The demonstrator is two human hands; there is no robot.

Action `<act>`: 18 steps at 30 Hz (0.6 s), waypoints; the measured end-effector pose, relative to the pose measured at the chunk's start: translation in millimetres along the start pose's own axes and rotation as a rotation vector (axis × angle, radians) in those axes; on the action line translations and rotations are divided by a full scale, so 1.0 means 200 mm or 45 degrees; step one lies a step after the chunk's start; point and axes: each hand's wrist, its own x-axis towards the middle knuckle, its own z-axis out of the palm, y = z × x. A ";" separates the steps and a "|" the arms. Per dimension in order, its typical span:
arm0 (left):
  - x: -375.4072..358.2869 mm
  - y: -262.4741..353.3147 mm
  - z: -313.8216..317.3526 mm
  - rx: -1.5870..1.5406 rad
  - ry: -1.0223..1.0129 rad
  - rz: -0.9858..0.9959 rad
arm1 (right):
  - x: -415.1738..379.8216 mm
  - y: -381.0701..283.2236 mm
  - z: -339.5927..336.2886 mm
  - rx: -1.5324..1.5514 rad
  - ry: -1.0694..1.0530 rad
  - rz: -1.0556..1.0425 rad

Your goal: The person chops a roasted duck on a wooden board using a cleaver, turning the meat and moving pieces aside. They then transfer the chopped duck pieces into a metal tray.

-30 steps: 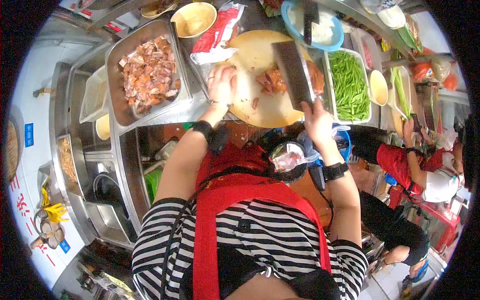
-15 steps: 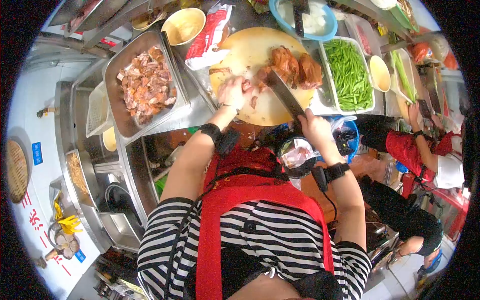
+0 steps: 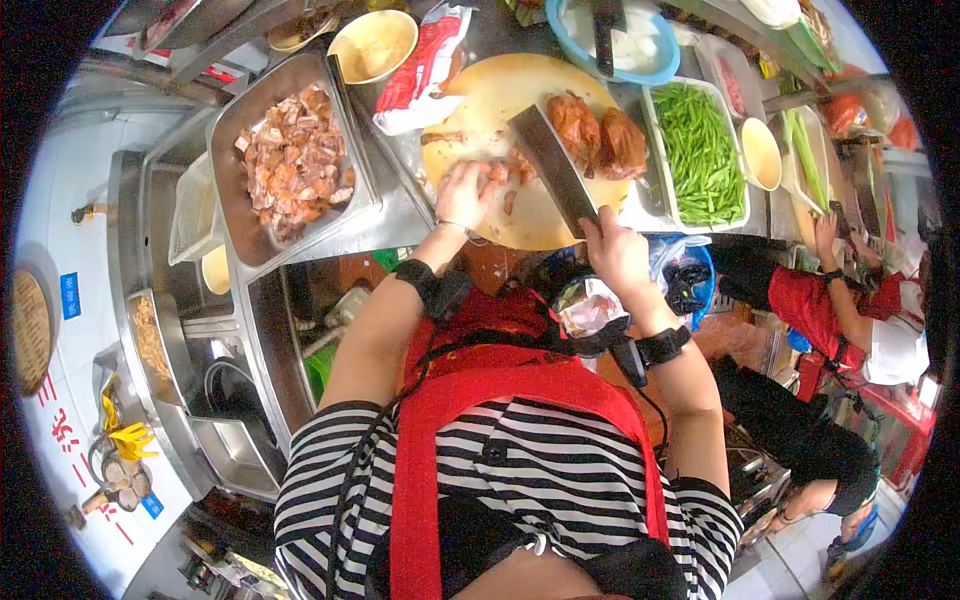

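Observation:
My right hand [image 3: 617,254] grips the handle of a cleaver [image 3: 553,168], its broad blade pointing up and left over a round yellowish cutting board [image 3: 480,95]. Beside the blade, at the left, my left hand [image 3: 464,196] has its fingers curled on a small piece of meat [image 3: 497,172]. A few scraps lie near those fingers. Right of the blade are two large reddish-brown chunks of cooked meat, one nearer [image 3: 575,128] and one further right [image 3: 622,145]. The blade hides part of the board and possibly some meat.
A steel tray of chopped meat [image 3: 218,140] stands left of the board. At the right is a white tray of cut green vegetables [image 3: 742,215]. Behind are a blue basin [image 3: 665,65], a yellow bowl [image 3: 385,35] and a red-white bag [image 3: 425,75]. A co-worker [image 3: 850,310] works at the far right.
The cleaver has swung away from the meat, and its blade now shows more of its flat side. My right hand has shifted slightly left and down; my left hand stays nearly in place.

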 end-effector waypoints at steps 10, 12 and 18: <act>-0.16 0.05 -0.08 -0.117 0.312 -0.237 | 0.12 -0.05 0.26 -0.423 -0.239 -0.191; -0.11 0.07 -0.06 -0.128 0.284 -0.196 | 0.16 -0.04 0.29 -0.402 -0.177 -0.232; -0.02 0.08 0.04 -0.069 0.065 -0.015 | 0.16 -0.03 0.21 -0.292 -0.208 -0.080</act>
